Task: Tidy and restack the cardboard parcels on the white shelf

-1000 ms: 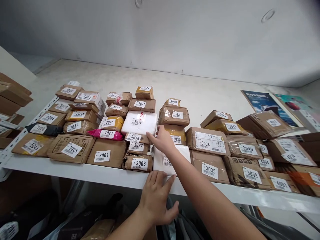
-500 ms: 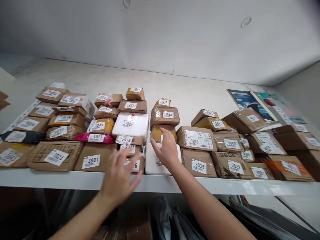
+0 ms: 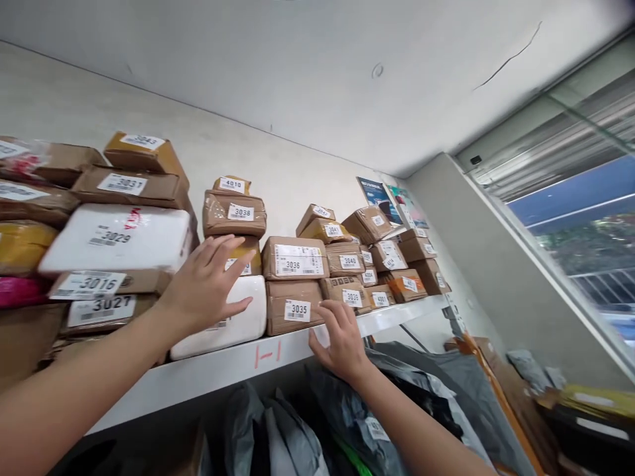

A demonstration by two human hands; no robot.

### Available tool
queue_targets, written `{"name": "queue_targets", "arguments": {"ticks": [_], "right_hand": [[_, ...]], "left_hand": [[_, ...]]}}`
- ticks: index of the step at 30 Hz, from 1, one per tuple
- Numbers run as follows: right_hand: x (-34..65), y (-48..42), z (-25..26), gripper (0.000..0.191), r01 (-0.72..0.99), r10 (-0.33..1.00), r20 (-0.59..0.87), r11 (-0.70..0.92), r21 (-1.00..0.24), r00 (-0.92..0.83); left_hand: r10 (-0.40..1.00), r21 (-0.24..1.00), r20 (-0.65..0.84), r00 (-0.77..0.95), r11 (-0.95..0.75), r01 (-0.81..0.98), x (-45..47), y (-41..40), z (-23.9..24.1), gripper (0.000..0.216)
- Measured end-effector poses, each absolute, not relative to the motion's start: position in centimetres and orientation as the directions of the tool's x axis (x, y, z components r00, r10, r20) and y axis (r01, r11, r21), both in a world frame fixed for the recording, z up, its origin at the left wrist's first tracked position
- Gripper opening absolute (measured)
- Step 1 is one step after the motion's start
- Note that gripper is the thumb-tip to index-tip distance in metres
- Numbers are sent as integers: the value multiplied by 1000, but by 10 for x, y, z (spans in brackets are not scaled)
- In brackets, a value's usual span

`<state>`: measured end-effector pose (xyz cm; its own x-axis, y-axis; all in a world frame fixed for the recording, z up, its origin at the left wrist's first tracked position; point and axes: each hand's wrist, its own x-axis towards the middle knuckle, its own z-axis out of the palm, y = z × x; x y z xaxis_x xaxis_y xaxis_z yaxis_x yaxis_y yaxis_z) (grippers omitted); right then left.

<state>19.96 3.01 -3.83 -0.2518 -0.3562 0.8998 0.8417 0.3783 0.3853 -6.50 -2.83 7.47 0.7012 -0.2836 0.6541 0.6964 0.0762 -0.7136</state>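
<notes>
On shelf [image 3: 233, 370], two open hands, left hand [image 3: 206, 284] on white parcel [image 3: 233, 324], right hand [image 3: 342, 337]

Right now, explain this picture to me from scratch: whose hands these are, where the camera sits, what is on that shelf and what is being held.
There is no machine here, only a person. The camera is worn on the head and looks at the person's own two bare hands. The left hand is spread open, its fingers against the white padded parcel at the front of the white shelf. The right hand rests at the shelf edge, fingertips at the brown box labelled 3035. Neither hand grips anything. The shelf is packed with taped brown parcels with numbered stickers, such as box 3036 and a white parcel 3029. Dark plastic bags lie below.
</notes>
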Motion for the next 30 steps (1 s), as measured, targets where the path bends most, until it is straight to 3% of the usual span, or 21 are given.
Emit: {"name": "queue_targets", "arguments": {"ticks": [5, 8, 13, 19, 25, 30], "right_hand": [[285, 32, -23, 26, 910, -359, 922, 318, 266, -144], [326, 42, -5, 34, 918, -331, 940, 342, 203, -84], [361, 65, 13, 55, 840, -217, 948, 448, 307, -231], [388, 67, -17, 52, 717, -239, 938, 606, 345, -250], [423, 67, -43, 44, 628, -330, 903, 650, 429, -275], [439, 83, -52, 38, 663, -291, 927, 650, 372, -235]], "left_hand": [[-118, -683, 722, 681, 34, 730, -2, -25, 119, 57], [0, -576, 817, 576, 37, 817, 45, -29, 136, 60], [169, -407, 896, 410, -52, 912, 150, -18, 160, 66], [372, -288, 900, 228, 117, 950, 225, 3, 197, 71], [397, -360, 880, 260, 202, 911, 225, 3, 210, 62], [333, -358, 900, 282, 196, 913, 211, 7, 210, 70]]}}
